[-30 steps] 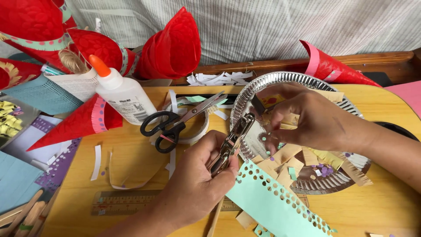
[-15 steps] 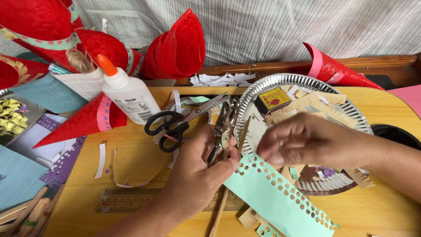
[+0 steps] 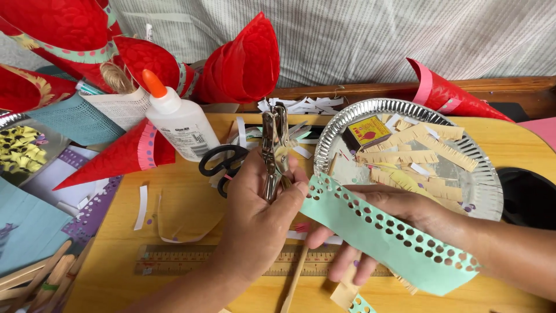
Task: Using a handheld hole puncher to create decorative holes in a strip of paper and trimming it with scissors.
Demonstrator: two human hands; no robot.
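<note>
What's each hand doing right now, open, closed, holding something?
Left hand: closed around a metal hole punch.
Right hand: fingers partly curled, holding a punched green paper strip.

Home craft table: glue bottle (image 3: 180,124), scissors (image 3: 223,165), paper cones (image 3: 243,58).

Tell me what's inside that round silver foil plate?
The silver foil plate holds fringed tan paper strips, a small yellow-topped matchbox and tiny paper bits. Its lower left part is covered by the right hand and the punched green paper strip.
</note>
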